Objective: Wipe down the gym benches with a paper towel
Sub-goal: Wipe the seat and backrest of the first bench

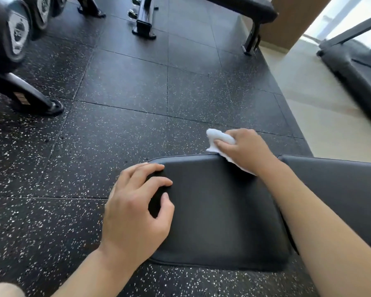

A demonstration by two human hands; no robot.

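A black padded bench seat (219,211) fills the lower middle of the head view, and its second pad (338,185) runs off to the right. My right hand (244,151) grips a crumpled white paper towel (217,137) at the seat's far edge, with part of the towel hanging past the edge and part hidden under the palm. My left hand (137,209) rests on the seat's left edge, its curved fingertips and thumb touching the pad.
Speckled black rubber floor tiles (126,86) surround the bench. A dumbbell rack (15,61) stands at the far left, another bench (253,16) and a black frame base (144,20) at the top. A treadmill (356,67) stands on the pale floor at the right.
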